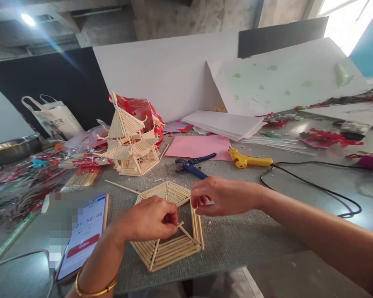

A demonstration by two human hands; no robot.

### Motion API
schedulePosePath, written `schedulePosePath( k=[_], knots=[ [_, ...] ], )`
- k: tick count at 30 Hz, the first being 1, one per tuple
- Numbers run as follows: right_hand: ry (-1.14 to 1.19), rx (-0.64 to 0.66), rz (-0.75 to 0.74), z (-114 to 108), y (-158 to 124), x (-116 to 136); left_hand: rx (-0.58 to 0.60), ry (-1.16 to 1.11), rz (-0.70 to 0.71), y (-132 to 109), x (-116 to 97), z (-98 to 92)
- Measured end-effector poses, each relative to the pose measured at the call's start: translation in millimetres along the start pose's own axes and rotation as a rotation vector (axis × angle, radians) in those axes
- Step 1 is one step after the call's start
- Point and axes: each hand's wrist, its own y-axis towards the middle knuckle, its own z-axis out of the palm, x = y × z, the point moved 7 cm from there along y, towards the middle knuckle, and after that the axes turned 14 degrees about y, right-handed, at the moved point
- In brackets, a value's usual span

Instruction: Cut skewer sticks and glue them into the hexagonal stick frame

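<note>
A flat six-sided frame of thin wooden sticks (174, 253) lies on the table, its sides filled with rows of sticks. My left hand (153, 217) is over the frame's middle, fingers closed in a pinch beside a short stick end; whether they grip it is hidden. At the frame's upper right corner, my right hand (216, 196) has curled fingers close to the tops of the right-side sticks (197, 227). What it holds, if anything, cannot be made out. Behind the frame stands a tiered stick pagoda (133, 145) with a pointed roof.
Blue cutting pliers (191, 166) and a yellow glue gun (250, 160) with a black cord lie beyond my right hand. A pink sheet (199, 147) is behind them. Left are a phone (83, 236) showing a timer and bagged sticks (82, 178). White boards (224, 123) lie farther back.
</note>
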Motion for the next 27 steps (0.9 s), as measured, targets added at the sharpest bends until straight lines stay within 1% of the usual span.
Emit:
schedulePosePath(
  k=[4,8,13,20,22,24,27],
  knots=[
    [-0.03,0.068,-0.051,19,-1,17,-0.025,-0.078,0.03,-2,4,-5.1],
    [-0.075,0.1,-0.071,31,-3,19,-0.065,-0.049,0.021,-2,8,-5.0],
    [-0.076,0.07,-0.047,27,-2,15,-0.021,-0.045,0.042,0,5,2.4],
    [-0.089,0.049,-0.052,20,-2,17,0.004,-0.061,0.033,0,2,3.0],
    [-0.089,0.068,-0.044,21,-3,19,-0.012,-0.075,0.034,0,3,1.3],
    [-0.112,0.106,-0.063,24,-4,23,-0.054,-0.09,0.02,0,6,-2.8],
    [-0.217,0.162,-0.104,29,-6,26,-0.127,-0.097,-0.028,0,10,-10.7]
  ],
)
